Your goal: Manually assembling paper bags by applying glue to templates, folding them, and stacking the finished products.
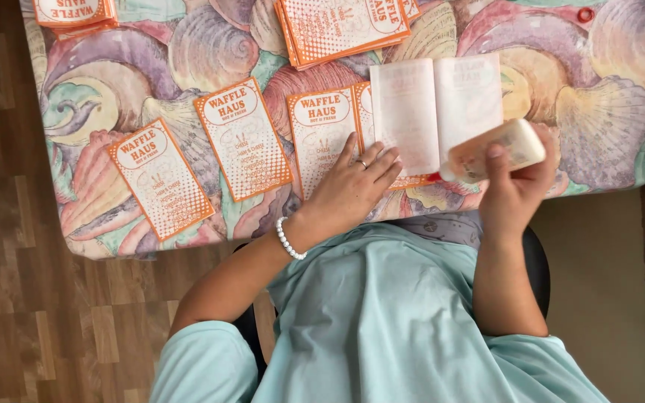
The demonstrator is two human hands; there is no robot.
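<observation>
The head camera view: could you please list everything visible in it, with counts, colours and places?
menu cards: four flat in a row, orange and white, table's near edge
card stacks: two, orange, far edge
open booklet: one, pale pink, over the row's right end
bottle: one, translucent, tilted
small ring: one, red, far right
tablecloth: one, pastel shell print
left hand: flat on a card, white bead bracelet
right hand: fingers around the bottle

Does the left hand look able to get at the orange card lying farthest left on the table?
Probably yes. The left hand rests flat and empty on a card beside the open booklet, and nothing stands between it and the far-left orange card.
</observation>
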